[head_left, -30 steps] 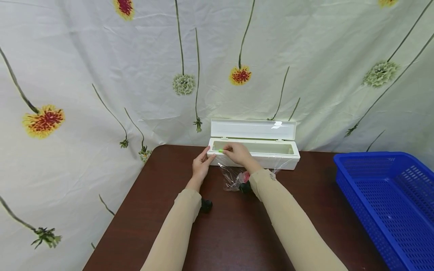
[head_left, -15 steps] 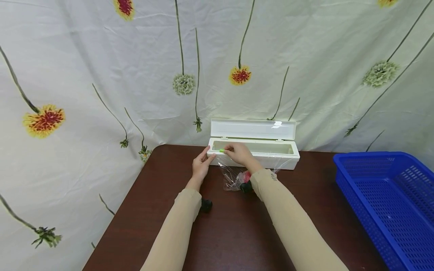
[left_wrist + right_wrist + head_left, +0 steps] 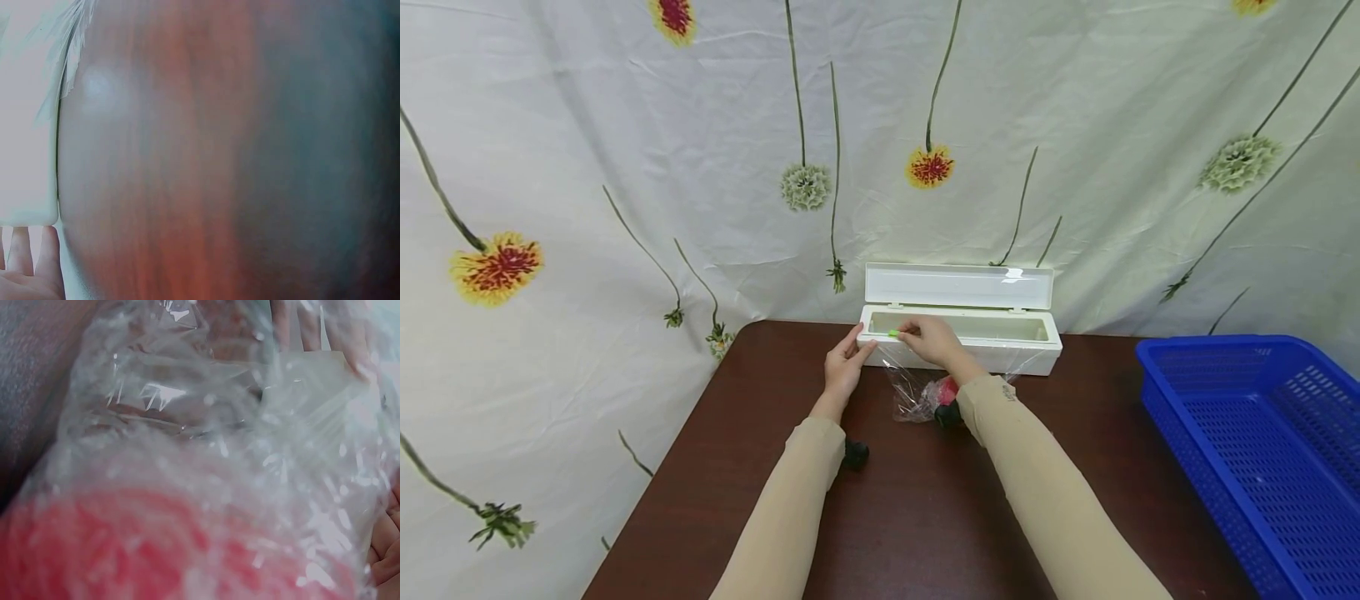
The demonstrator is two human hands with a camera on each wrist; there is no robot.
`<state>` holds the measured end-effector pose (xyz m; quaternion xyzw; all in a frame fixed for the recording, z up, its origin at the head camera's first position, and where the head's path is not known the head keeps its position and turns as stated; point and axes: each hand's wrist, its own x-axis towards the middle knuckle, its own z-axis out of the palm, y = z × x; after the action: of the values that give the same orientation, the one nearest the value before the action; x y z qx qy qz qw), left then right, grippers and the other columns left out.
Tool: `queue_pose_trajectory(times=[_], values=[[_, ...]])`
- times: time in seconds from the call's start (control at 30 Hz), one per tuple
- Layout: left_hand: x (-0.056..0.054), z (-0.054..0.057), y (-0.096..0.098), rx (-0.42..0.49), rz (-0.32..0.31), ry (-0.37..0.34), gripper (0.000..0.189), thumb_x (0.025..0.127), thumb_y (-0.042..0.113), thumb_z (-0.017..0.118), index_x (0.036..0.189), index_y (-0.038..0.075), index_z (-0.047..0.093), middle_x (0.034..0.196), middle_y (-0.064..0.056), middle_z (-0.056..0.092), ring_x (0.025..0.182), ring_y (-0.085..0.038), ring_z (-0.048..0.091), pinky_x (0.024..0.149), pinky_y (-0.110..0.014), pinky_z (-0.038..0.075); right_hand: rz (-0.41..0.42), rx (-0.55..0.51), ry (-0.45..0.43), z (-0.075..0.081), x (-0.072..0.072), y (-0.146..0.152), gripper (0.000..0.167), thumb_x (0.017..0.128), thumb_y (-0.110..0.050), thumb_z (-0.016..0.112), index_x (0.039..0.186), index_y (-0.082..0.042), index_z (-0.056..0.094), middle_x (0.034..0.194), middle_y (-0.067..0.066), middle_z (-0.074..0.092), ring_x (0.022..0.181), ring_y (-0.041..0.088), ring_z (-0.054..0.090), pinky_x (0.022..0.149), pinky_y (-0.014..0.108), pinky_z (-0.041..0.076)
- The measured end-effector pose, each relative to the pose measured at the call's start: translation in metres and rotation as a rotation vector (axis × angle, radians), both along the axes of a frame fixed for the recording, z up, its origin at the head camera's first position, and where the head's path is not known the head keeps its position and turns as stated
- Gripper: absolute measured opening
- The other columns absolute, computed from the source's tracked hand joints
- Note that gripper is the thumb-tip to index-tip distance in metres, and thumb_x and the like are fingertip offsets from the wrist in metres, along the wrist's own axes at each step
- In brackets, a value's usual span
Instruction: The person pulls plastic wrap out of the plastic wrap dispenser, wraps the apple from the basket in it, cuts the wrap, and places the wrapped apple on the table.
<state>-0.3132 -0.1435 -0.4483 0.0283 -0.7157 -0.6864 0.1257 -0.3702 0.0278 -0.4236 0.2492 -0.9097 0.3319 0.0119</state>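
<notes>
A long white cling film dispenser (image 3: 1000,358) lies at the table's far edge, its lid (image 3: 958,286) raised. My left hand (image 3: 844,367) grips its left end, thumb at the front; in the left wrist view its fingers (image 3: 22,253) reach past the box's end. My right hand (image 3: 928,340) pinches a small bright green slider (image 3: 892,333) on the dispenser's front rim, near the left end. Clear cling film (image 3: 913,404) hangs from the front onto the table. A red thing (image 3: 947,388) shows at the film, partly hidden by my right arm; the right wrist view has it blurred under crumpled film.
A blue perforated plastic basket (image 3: 1180,400) stands at the right of the dark brown table (image 3: 917,517). A flowered cloth (image 3: 737,125) hangs close behind the table. Black wrist cameras (image 3: 855,455) sit under both forearms.
The green slider and my right hand have shifted slightly right along the dispenser's rim. My left hand stays at the left end.
</notes>
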Motion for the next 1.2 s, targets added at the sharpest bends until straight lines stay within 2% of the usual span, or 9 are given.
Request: queue_pose_trajectory(times=[0.23, 0.3, 0.5, 0.73, 0.87, 1.0, 1.1, 1.2], values=[[-0.020, -0.025, -0.006, 0.038, 0.005, -0.004, 0.051, 0.085, 0.011, 0.070, 0.133, 0.007, 0.053, 0.128, -0.016, 0.053, 0.120, -0.023, 0.050, 0.097, -0.034, 0.042, -0.005, 0.005, -0.002, 0.000, 0.000, 0.002, 0.023, 0.095, -0.022, 0.057, 0.106, -0.005, 0.067, 0.102, 0.009, 0.067, 0.097, 0.022, 0.062, 0.087, 0.036, 0.048], [-0.022, -0.028, -0.006, 0.036, 0.016, -0.006, 0.051, 0.085, 0.014, 0.070, 0.133, 0.009, 0.054, 0.129, -0.014, 0.054, 0.120, -0.021, 0.051, 0.097, -0.032, 0.042, -0.002, 0.004, -0.005, 0.001, 0.001, 0.002, 0.023, 0.095, -0.022, 0.057, 0.106, -0.005, 0.067, 0.102, 0.009, 0.067, 0.097, 0.023, 0.062, 0.087, 0.035, 0.048], [-0.022, -0.029, -0.005, 0.015, 0.041, 0.000, 0.050, 0.085, 0.015, 0.071, 0.132, 0.010, 0.055, 0.128, -0.014, 0.055, 0.119, -0.020, 0.052, 0.096, -0.032, 0.043, 0.005, 0.010, -0.008, 0.004, 0.003, 0.004, 0.023, 0.095, -0.021, 0.057, 0.106, -0.004, 0.067, 0.102, 0.010, 0.067, 0.097, 0.023, 0.062, 0.087, 0.036, 0.048], [-0.020, -0.027, -0.004, 0.036, 0.022, 0.000, 0.051, 0.085, 0.014, 0.070, 0.132, 0.009, 0.054, 0.130, -0.014, 0.053, 0.122, -0.021, 0.049, 0.100, -0.035, 0.040, -0.001, 0.022, -0.015, 0.003, 0.003, 0.005, 0.024, 0.095, -0.020, 0.056, 0.108, -0.003, 0.067, 0.102, 0.010, 0.067, 0.098, 0.023, 0.062, 0.086, 0.035, 0.049], [-0.011, -0.014, -0.003, 0.028, 0.005, -0.002, 0.050, 0.086, 0.009, 0.069, 0.133, 0.004, 0.052, 0.129, -0.017, 0.052, 0.122, -0.025, 0.049, 0.100, -0.038, 0.040, -0.001, 0.025, -0.010, 0.003, 0.003, 0.006, 0.024, 0.095, -0.020, 0.056, 0.108, -0.002, 0.066, 0.102, 0.011, 0.067, 0.097, 0.023, 0.062, 0.086, 0.035, 0.049], [-0.014, -0.019, -0.003, 0.009, 0.028, -0.005, 0.049, 0.086, 0.011, 0.069, 0.132, 0.007, 0.054, 0.129, -0.015, 0.054, 0.120, -0.022, 0.051, 0.098, -0.035, 0.042, 0.004, 0.026, -0.003, 0.004, 0.005, 0.007, 0.023, 0.095, -0.020, 0.057, 0.107, -0.002, 0.066, 0.101, 0.011, 0.067, 0.097, 0.024, 0.062, 0.085, 0.036, 0.049], [-0.023, -0.032, -0.005, 0.012, 0.044, -0.005, 0.049, 0.085, 0.016, 0.071, 0.132, 0.012, 0.056, 0.129, -0.011, 0.055, 0.119, -0.018, 0.052, 0.097, -0.032, 0.043, 0.009, 0.026, -0.008, 0.005, 0.006, 0.008, 0.024, 0.095, -0.020, 0.056, 0.107, -0.002, 0.066, 0.102, 0.011, 0.067, 0.097, 0.024, 0.062, 0.085, 0.036, 0.049], [-0.022, -0.029, -0.006, 0.008, 0.039, -0.008, 0.050, 0.084, 0.016, 0.071, 0.132, 0.011, 0.056, 0.130, -0.012, 0.054, 0.121, -0.019, 0.051, 0.098, -0.032, 0.042, 0.012, 0.027, -0.016, 0.006, 0.006, 0.009, 0.025, 0.096, -0.020, 0.056, 0.109, -0.001, 0.066, 0.103, 0.011, 0.067, 0.098, 0.024, 0.062, 0.086, 0.035, 0.049]])
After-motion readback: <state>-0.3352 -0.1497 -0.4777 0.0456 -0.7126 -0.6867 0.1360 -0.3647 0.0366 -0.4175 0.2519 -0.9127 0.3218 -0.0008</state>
